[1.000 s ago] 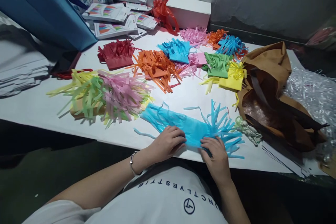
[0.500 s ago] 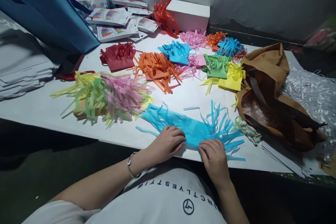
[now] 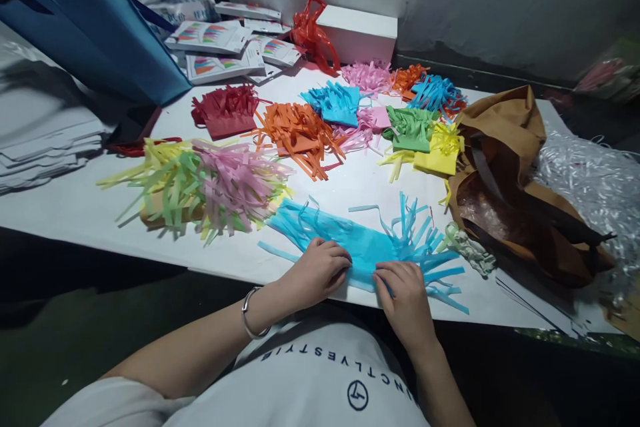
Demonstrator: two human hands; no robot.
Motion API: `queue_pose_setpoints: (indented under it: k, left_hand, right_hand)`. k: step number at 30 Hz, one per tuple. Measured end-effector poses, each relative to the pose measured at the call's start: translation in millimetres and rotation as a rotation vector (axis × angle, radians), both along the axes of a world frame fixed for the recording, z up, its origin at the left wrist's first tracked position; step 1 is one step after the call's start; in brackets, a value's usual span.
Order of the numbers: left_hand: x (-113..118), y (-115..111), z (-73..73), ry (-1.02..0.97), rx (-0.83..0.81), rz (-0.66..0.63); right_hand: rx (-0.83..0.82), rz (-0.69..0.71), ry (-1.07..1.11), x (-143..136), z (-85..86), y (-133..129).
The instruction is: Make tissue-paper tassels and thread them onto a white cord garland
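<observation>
A sheet of blue tissue paper [image 3: 367,247] lies near the table's front edge, its two ends cut into long fringe strips. My left hand [image 3: 323,270] has its fingers curled onto the near edge of this sheet, left of the middle. On the same edge, a short way to the right, my right hand [image 3: 403,287] pinches the paper between thumb and fingers. The fringe at the right end spreads out loosely past my right hand. Left of the sheet, a bundle of pink, green and yellow fringe [image 3: 230,180] sits over a brown piece.
Folded fringes, including orange [image 3: 300,133], dark red [image 3: 225,113] and yellow [image 3: 437,157], lie across the white table [image 3: 90,223]. A brown bag [image 3: 500,120] stands at the right. Flat boxes [image 3: 225,65], a white box [image 3: 357,33] and a blue bag [image 3: 90,20] are behind.
My right hand has shifted slightly left along the near edge of the blue paper, closer to my left hand. The left hand stays nearly in place.
</observation>
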State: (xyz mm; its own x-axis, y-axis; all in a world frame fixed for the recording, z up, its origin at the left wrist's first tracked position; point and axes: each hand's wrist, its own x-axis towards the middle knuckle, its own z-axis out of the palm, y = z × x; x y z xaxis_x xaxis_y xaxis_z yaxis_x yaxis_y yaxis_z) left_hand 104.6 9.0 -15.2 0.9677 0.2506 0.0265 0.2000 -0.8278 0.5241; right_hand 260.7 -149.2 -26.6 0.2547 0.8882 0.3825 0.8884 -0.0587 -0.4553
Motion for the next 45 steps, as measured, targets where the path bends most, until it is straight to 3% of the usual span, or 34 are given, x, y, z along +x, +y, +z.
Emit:
queue_pose_setpoints:
  k: [7, 10, 12, 16, 20, 26, 28, 31, 33, 37, 42, 45]
  left_hand:
    - [2, 0, -6.5, -0.087, 0.155, -0.029]
    - [4, 6, -11.9, -0.140, 0.230, -0.144]
    - [9, 11, -13.1, -0.126, 0.213, -0.153]
    - [28, 20, -4.0, 0.072, 0.161, 0.005]
    - [50, 28, 7.7, 0.275, 0.233, 0.178]
    - [60, 34, 4.4, 0.297, 0.271, 0.215]
    - [59, 34, 1.6, 0.288, 0.275, 0.209]
    - [57, 33, -1.0, 0.269, 0.275, 0.203]
    - [56, 32, -1.0, 0.254, 0.277, 0.206]
    - [47, 27, 2.2, 0.175, 0.307, 0.214]
    - [30, 18, -3.6, -0.119, 0.445, -0.023]
    - [24, 19, -11.8, -0.142, 0.466, -0.062]
  right_hand:
    - [0.025, 0.068, -0.191, -2, -7.3, 0]
    - [0.043, 0.090, -0.147, 2, -13.5, 0]
    - [0.028, 0.037, -0.095, 5, -15.7, 1]
    - [-0.013, -0.140, -0.090, 14, -16.3, 11]
    - [-0.090, -0.250, -0.134, 20, -16.1, 29]
    - [-0.108, -0.398, -0.239, 23, -6.8, 41]
    - [-0.039, -0.325, -0.283, 20, -1.5, 38]
    - [-0.003, -0.043, -0.309, 12, 1.1, 33]
    - [-0.034, 0.057, -0.302, 9, -2.4, 30]
    - [-0.021, 0.050, -0.299, 9, -14.9, 28]
    - [0.020, -0.008, -0.255, 9, -20.2, 30]
    - [0.013, 0.005, -0.245, 7, -18.8, 31]
